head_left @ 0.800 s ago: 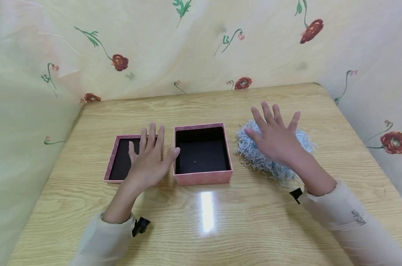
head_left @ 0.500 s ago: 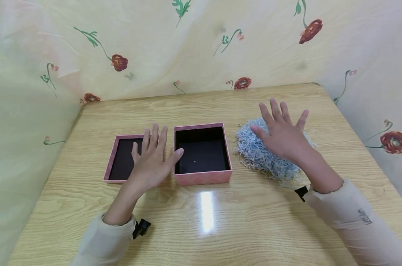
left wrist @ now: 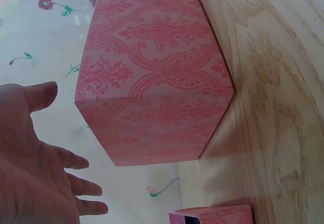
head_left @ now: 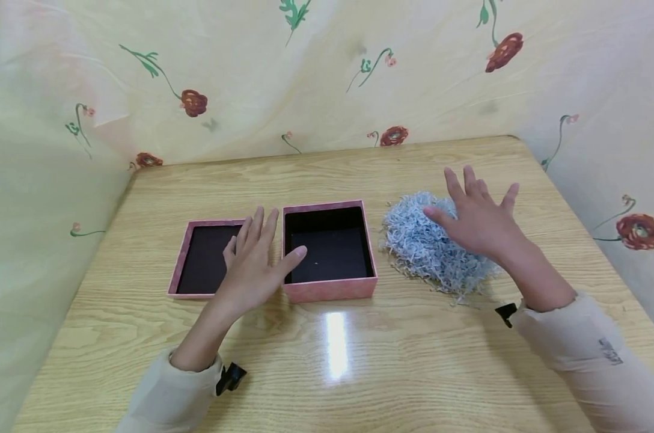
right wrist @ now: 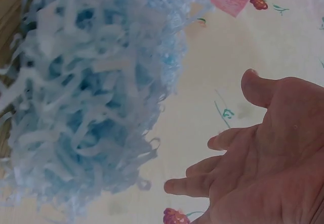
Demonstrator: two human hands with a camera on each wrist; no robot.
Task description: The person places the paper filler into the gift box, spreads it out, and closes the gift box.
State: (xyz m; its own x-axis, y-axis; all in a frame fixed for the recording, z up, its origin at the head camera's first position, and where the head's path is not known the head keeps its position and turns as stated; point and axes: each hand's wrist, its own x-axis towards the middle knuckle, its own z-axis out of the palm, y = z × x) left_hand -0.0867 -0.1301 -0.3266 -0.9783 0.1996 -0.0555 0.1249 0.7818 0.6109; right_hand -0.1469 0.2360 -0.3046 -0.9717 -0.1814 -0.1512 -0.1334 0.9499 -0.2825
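My left hand (head_left: 253, 270) hovers with spread fingers between a shallow pink box lid (head_left: 178, 264) and a deeper pink box (head_left: 329, 290). Its thumb overlaps the box's left rim in the head view. The box has a black inside and a damask pattern on its outer walls, seen close in the left wrist view. To the right, my right hand (head_left: 481, 222) is held above the right part of a heap of pale blue shredded paper (head_left: 424, 240), fingers spread and holding nothing. In the right wrist view the shreds (right wrist: 96, 92) lie apart from the fingertips.
All of it stands on a light wood-grain table (head_left: 305, 373) with a glare strip in front of the box. A cream floral cloth (head_left: 327, 78) hangs behind and at both sides. Black clips (head_left: 231, 379) show at both sleeve cuffs.
My right hand has moved right across the shredded paper, baring more of its left and middle. My left hand has shifted slightly right toward the box. Box and lid stay put.
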